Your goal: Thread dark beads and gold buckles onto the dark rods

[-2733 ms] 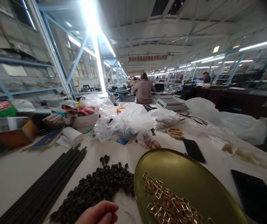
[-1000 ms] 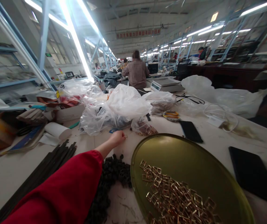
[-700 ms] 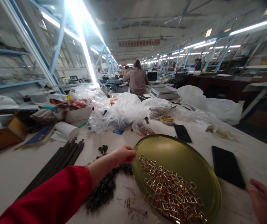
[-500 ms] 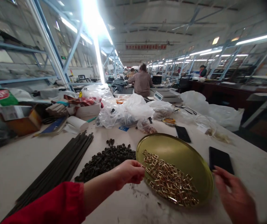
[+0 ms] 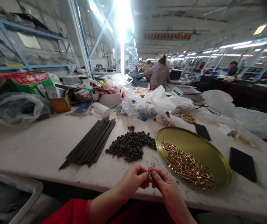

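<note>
My left hand (image 5: 133, 180) and my right hand (image 5: 166, 184) meet at the table's front edge, fingertips nearly touching. Both are closed in a pinch on one small gold-coloured metal buckle (image 5: 150, 170), partly hidden by the fingers. To the right, a round brass-coloured tray (image 5: 191, 138) bears a heap of similar square buckles (image 5: 189, 166). A pile of small black loops (image 5: 130, 146) lies just beyond my left hand. Farther left rests a bundle of long dark strips (image 5: 91, 141).
Two black phone-like slabs (image 5: 242, 164) lie right of the tray. Clear plastic bags (image 5: 145, 104) crowd the table's far side, with a digital scale (image 5: 185, 93) behind. A bin (image 5: 34, 186) stands below at lower left. A person (image 5: 160, 74) sits farther back.
My right hand has come in from the tray's right side to join my left. My left hand has drawn back from the tray's edge. The view has turned left.
</note>
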A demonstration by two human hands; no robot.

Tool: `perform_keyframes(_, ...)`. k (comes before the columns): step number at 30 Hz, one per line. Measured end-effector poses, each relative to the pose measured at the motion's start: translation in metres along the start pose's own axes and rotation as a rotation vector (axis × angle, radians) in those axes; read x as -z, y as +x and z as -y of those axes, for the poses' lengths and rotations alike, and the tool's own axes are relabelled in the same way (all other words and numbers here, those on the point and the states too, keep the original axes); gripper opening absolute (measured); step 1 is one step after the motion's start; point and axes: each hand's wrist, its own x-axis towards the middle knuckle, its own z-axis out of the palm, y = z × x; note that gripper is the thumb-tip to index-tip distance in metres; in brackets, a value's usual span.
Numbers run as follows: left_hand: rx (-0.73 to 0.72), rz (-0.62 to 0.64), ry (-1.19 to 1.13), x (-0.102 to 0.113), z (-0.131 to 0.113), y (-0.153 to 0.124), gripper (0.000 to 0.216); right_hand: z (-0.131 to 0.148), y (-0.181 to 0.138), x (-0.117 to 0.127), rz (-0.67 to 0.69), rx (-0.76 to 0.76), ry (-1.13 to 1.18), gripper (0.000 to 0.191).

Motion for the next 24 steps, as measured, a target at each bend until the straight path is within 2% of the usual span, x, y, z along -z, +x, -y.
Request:
perform_keyframes(4,-0.023,-0.011,-0.03,0.015,0.022,0.002,0.037,-0.007,0.0,-0.015,0.03,-0.08,-0.027,0.03)
perform_keyframes(9,-0.04,-0.056,0.004,0.022,0.038,0.008,0.028,-0.022,0.008,-0.026,0.005,-0.122,-0.122,0.031)
perform_keyframes(16,-0.022,-0.091,0.049,0.031,0.052,0.023,0.018,-0.031,0.018,-0.031,-0.034,-0.146,-0.034,0.034)
perform_keyframes(21,-0.013,-0.079,0.122,0.031,0.055,0.02,0.015,-0.045,0.024,-0.023,0.081,-0.266,0.075,0.034)
perform_keyframes(24,-0.059,-0.081,0.236,0.047,0.043,0.014,0.016,-0.052,0.03,-0.014,0.078,-0.263,0.008,0.034)
